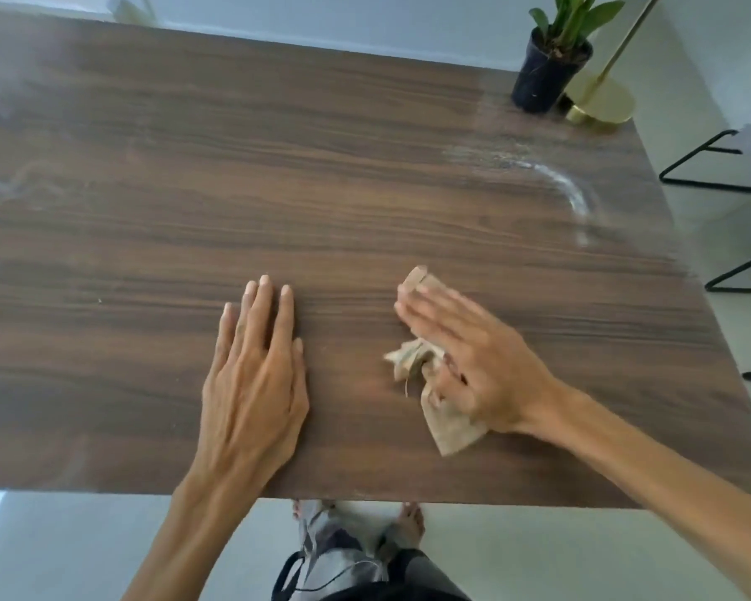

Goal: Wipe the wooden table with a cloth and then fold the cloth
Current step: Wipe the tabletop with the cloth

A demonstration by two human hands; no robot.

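Observation:
A dark wooden table [321, 175] fills most of the view. A crumpled beige cloth [449, 422] lies on it near the front edge, right of centre. My right hand [473, 353] presses flat on top of the cloth, fingers stretched out and pointing left, thumb tucked against the fabric; parts of the cloth stick out beyond the fingertips and below the palm. My left hand [256, 379] rests flat on the bare wood to the left of the cloth, fingers together, holding nothing. A pale streak of dust [569, 188] curves across the table's right side.
A black pot with a green plant [547, 71] stands at the far right corner, next to a round brass lamp base [601, 104]. Black metal chair legs [707, 167] stand on the floor to the right. My feet show below the table's front edge.

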